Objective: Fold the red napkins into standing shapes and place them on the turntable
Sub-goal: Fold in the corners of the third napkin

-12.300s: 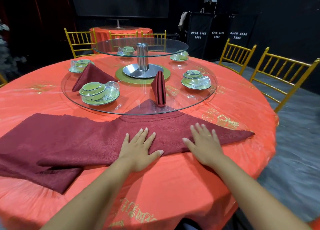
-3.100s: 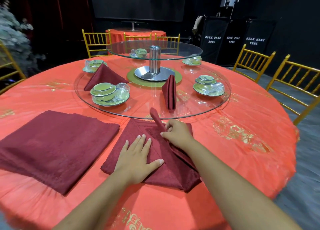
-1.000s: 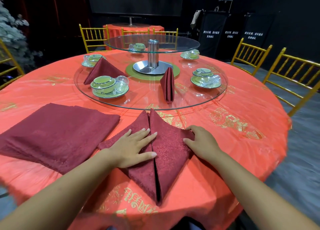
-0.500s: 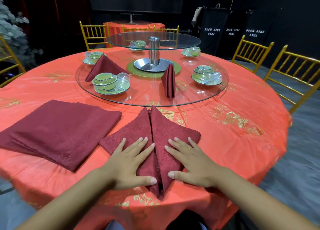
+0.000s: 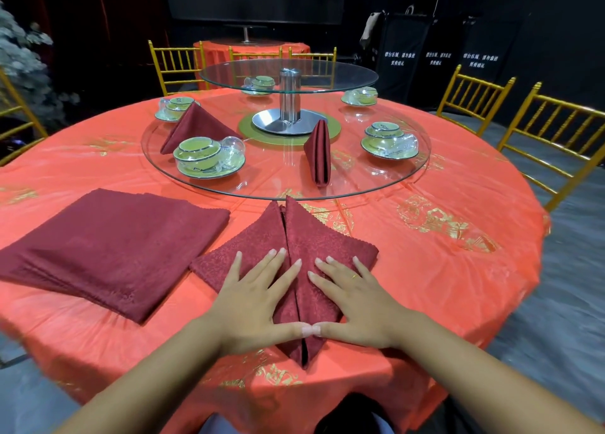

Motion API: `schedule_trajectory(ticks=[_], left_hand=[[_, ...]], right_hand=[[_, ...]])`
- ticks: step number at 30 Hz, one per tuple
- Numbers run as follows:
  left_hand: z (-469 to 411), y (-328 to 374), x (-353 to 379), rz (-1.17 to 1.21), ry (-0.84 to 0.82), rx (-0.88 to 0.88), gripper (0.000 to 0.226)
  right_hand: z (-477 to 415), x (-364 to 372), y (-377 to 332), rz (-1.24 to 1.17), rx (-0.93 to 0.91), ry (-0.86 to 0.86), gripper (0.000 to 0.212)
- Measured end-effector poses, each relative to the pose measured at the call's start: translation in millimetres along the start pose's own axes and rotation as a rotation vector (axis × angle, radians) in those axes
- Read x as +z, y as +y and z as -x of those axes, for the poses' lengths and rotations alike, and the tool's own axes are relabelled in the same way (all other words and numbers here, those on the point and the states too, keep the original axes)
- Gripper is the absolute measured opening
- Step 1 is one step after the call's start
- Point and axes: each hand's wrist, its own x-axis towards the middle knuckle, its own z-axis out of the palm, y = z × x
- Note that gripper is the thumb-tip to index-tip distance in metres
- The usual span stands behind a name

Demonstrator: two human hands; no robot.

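Observation:
A dark red napkin lies folded into a diamond on the orange tablecloth, its centre seam running toward me. My left hand presses flat on its left half and my right hand on its right half, thumbs touching over the seam. A stack of flat red napkins lies to the left. On the glass turntable stand two folded napkins: a narrow upright one near the front and a tent-shaped one at the left.
Green cup-and-saucer sets sit around the turntable, which has a steel post and a smaller glass tier above. Gold chairs ring the round table. The table edge is just below my hands.
Both hands have slid toward me along the diamond napkin, and the thumbs have come together over the seam. The napkin itself stays put.

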Motion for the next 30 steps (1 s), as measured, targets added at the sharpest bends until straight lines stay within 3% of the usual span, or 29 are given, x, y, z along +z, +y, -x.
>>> schedule_trajectory(ticks=[10,15,20,22,25,28,30], left_hand=[[-4.0,14.3,13.7,-0.048,-0.073,0.070,0.125],[-4.0,15.6,12.5,-0.055,-0.080,0.067,0.127],[-4.0,15.0,12.7,-0.049,-0.078,0.071,0.126],[-4.1,15.2,13.4,-0.051,-0.074,0.072,0.127],[-4.2,15.6,13.7,-0.050,-0.061,0.069,0.130],[-3.6,16.2,13.3,-0.055,-0.054,0.071,0.130],[-3.4,16.3,13.2,-0.056,-0.052,0.074,0.129]], right_hand=[[-1.0,0.8,10.5,-0.036,-0.012,-0.038,0.089],[-8.6,-4.3,55.1,-0.045,0.127,-0.050,0.095],[-21.1,-11.9,90.6,0.003,0.299,-0.047,0.069],[-30.6,-17.1,84.9,-0.017,0.260,0.045,0.059],[-48.6,-26.6,57.7,-0.187,0.046,0.161,0.048],[-68.1,-27.8,31.8,-0.209,-0.105,0.111,0.043],[-80.9,-26.9,25.5,-0.161,-0.111,0.053,0.044]])
